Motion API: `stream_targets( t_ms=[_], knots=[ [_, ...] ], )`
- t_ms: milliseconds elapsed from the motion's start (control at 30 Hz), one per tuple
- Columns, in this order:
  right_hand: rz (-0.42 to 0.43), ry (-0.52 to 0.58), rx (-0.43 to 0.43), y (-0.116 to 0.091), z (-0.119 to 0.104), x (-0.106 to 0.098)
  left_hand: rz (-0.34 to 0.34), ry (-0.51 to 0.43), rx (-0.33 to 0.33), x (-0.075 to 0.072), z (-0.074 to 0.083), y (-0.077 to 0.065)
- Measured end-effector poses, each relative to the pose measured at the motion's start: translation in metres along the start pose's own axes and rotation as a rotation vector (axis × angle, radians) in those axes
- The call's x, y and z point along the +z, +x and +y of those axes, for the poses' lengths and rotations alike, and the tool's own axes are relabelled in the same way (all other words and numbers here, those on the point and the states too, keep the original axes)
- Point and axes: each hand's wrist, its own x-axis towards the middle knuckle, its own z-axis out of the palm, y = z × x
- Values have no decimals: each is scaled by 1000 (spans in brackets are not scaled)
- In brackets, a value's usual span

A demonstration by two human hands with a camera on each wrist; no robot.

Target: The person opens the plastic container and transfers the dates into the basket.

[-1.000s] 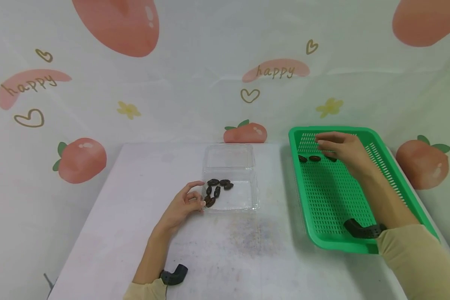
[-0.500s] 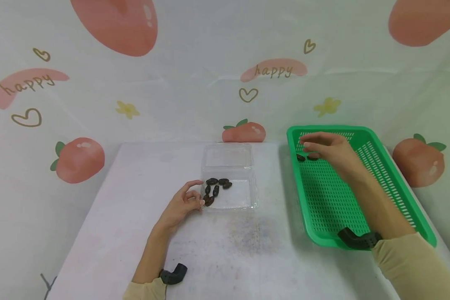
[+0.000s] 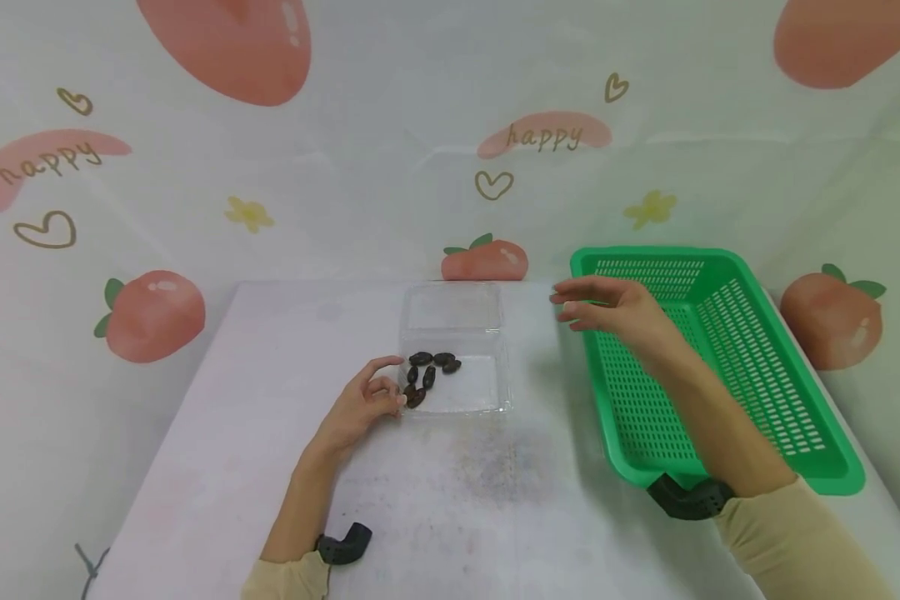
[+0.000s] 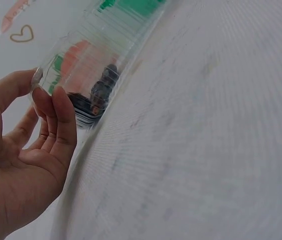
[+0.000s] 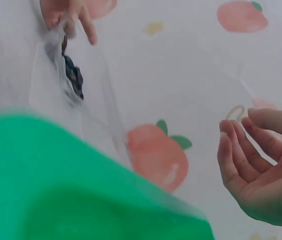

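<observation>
My left hand (image 3: 360, 404) grips the left side of a clear plastic clamshell box (image 3: 480, 408), its fingertips at the rim. The lid stands open toward the back. Inside, several dark, glossy oval fruits that look like dates (image 3: 430, 377) lie along the left and back. In the left wrist view, the fingers (image 4: 63, 117) curl at the box's corner. My right hand (image 3: 615, 312) hovers over the left rim of a green basket (image 3: 607, 417), fingers loosely bent. Nothing shows between thumb and fingers in the right wrist view. The hand hides the basket's back left corner.
The green basket has slotted walls and stands to the right of the box on a white table (image 3: 270, 333). A white cloth (image 3: 367, 150) printed with fruit hangs behind. Black bands (image 3: 345, 546) are worn on both wrists.
My right hand has moved left from inside the basket to over its left rim. The dates seen in the basket's back are now out of sight. The left hand stays at the box.
</observation>
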Motion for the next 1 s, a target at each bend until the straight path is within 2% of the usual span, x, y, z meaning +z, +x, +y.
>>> stream_targets(
  t_ms=[167, 500, 667, 1000],
  knots=[
    [-25, 19, 6, 0, -2, 16, 1, 14, -4, 0, 0, 1],
    [5, -10, 59, 0, -3, 49, 0, 10, -1, 0, -1, 2],
    [0, -19, 39, 2, 0, 71, -7, 17, 4, -1, -1, 2],
    [62, -75, 58, 2, 16, 112, -18, 8, -3, -1, 2, 1]
  ],
)
